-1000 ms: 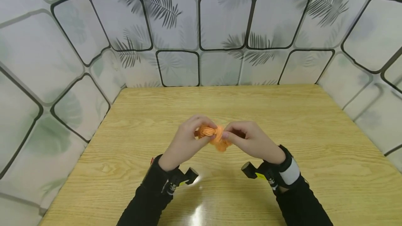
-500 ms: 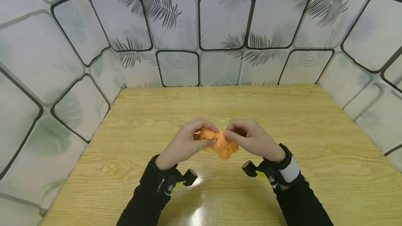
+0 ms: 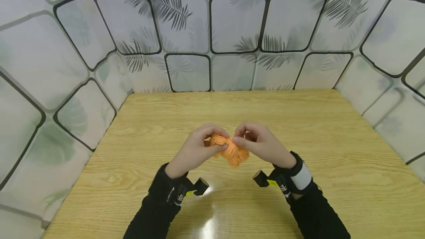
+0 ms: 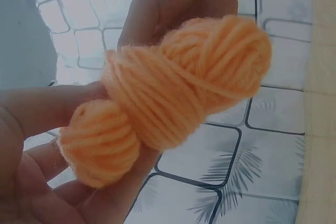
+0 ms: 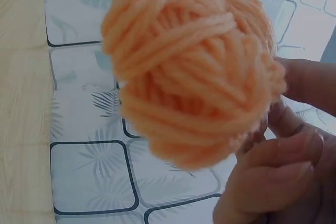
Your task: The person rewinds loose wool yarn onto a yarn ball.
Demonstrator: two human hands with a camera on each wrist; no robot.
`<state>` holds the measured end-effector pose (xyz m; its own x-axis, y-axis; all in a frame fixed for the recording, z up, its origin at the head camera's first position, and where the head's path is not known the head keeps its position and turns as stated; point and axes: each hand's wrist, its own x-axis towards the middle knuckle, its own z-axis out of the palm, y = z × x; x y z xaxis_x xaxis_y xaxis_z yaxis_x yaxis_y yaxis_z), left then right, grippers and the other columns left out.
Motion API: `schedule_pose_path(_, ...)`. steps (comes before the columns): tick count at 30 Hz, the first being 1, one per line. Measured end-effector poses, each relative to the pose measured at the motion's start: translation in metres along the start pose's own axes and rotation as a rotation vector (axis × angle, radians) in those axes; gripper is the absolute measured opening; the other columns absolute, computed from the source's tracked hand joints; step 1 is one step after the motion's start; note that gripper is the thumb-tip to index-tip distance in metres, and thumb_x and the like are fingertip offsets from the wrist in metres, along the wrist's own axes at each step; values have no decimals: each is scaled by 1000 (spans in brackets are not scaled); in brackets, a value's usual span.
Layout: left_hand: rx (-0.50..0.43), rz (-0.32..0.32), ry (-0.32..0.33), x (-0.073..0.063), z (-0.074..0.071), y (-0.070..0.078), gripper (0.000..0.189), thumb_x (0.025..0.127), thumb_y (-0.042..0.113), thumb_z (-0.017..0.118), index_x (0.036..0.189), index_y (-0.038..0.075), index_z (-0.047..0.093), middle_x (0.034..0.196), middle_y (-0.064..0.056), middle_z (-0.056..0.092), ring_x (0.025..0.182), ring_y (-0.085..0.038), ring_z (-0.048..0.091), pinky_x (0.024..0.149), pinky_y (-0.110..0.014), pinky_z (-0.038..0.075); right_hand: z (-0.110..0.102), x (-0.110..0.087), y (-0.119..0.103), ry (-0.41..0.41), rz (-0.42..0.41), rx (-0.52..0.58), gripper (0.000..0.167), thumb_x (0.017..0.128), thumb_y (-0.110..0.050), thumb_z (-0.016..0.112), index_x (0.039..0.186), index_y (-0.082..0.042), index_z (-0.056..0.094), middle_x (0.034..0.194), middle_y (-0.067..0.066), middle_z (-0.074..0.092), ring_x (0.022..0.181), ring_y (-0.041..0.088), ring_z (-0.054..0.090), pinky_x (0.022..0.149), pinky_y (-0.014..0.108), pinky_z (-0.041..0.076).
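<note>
An orange skein of yarn [image 3: 235, 155], bound round its middle with wound strands, is held above the table between both hands. My left hand [image 3: 196, 148] pinches its left bulge between thumb and fingers. In the left wrist view the wrapped skein [image 4: 157, 98] shows a small round end by the left fingers and a larger end beyond the wraps. At the upper right edge of the skein, my right hand [image 3: 262, 146] pinches the yarn with thumb and forefinger. The right wrist view has the larger looped end [image 5: 189, 77] up close, hiding part of the right fingertips.
Beneath the hands lies a light wooden table [image 3: 139, 194], with a bright glare patch near its front. Pale cloth walls [image 3: 235, 23] patterned with leaves and dark outlines stand at the back and sides. Each wrist wears a strapped camera mount [image 3: 186, 191].
The skein's fluffy lower end first swung down and right into fuller view, then shifted slightly left. My right hand has moved a little up and left; my left hand has barely moved.
</note>
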<state>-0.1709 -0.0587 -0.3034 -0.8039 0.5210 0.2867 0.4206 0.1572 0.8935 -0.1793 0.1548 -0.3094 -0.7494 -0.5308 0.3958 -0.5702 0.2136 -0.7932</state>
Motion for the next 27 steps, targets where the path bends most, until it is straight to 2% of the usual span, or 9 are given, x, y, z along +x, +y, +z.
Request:
schedule_pose_path(3, 31, -5, 18, 1, 0, -2, 17, 86, 8, 64, 103, 10, 63, 104, -3, 57, 88, -17, 54, 68, -28, 51, 2, 1, 1, 53, 4, -63, 7, 89, -6, 60, 87, -11, 64, 63, 0, 47, 43, 11, 31, 41, 24, 30)
schedule_pose_path(5, 48, -7, 29, 1, 0, -4, 17, 86, 8, 65, 104, 10, 63, 105, -3, 57, 88, -17, 55, 68, -28, 51, 3, 1, 1, 92, 10, -110, 7, 88, -7, 62, 86, -13, 66, 64, -1, 47, 43, 10, 29, 41, 24, 28)
schedule_pose_path(9, 67, -39, 66, 2, 0, -8, 19, 87, 8, 64, 105, 9, 62, 105, -5, 57, 87, -17, 54, 68, -27, 51, 6, 1, 1, 150, 2, -192, 7, 86, -9, 65, 86, -12, 71, 77, -2, 58, 45, 8, 30, 44, 23, 29)
schedule_pose_path(12, 67, -71, 116, 5, 0, -11, 18, 87, 8, 64, 105, 7, 62, 104, -6, 57, 85, -18, 53, 66, -26, 50, 8, 1, -1, 151, -1, -239, 10, 85, -10, 66, 93, -9, 73, 89, 1, 62, 46, 7, 33, 44, 23, 32)
schedule_pose_path(16, 68, -91, 194, 6, 1, -13, 17, 86, 8, 65, 103, 7, 63, 103, -7, 58, 83, -19, 52, 63, -25, 48, 11, 1, -2, 117, 6, -333, 29, 82, -17, 71, 108, -6, 69, 102, 6, 60, 44, 3, 33, 43, 22, 34)
schedule_pose_path(18, 78, -86, 223, 7, 2, -13, 16, 86, 8, 65, 102, 6, 63, 102, -7, 58, 81, -18, 52, 62, -24, 48, 14, 1, -3, 110, 5, -377, 35, 80, -20, 73, 111, -5, 67, 106, 6, 57, 43, 1, 33, 43, 21, 36)
schedule_pose_path(22, 125, -56, 244, 7, 5, -12, 16, 85, 7, 66, 101, 6, 64, 100, -7, 58, 78, -17, 53, 60, -23, 47, 20, 3, -2, 128, -21, -438, 34, 77, -22, 76, 106, -6, 67, 104, 4, 58, 48, 0, 37, 45, 20, 39)
schedule_pose_path(25, 148, -39, 245, 7, 7, -13, 17, 84, 6, 67, 100, 6, 64, 99, -7, 58, 78, -16, 54, 61, -23, 48, 22, 4, 0, 141, -30, -427, 29, 77, -21, 76, 102, -7, 68, 99, 2, 62, 48, 1, 38, 44, 20, 38)
schedule_pose_path(27, 151, -39, 248, 7, 8, -14, 17, 83, 5, 68, 99, 7, 65, 99, -7, 59, 79, -16, 55, 62, -23, 49, 23, 5, 1, 141, -14, -402, 28, 78, -20, 75, 101, -7, 68, 84, 0, 63, 45, 2, 37, 42, 21, 35)
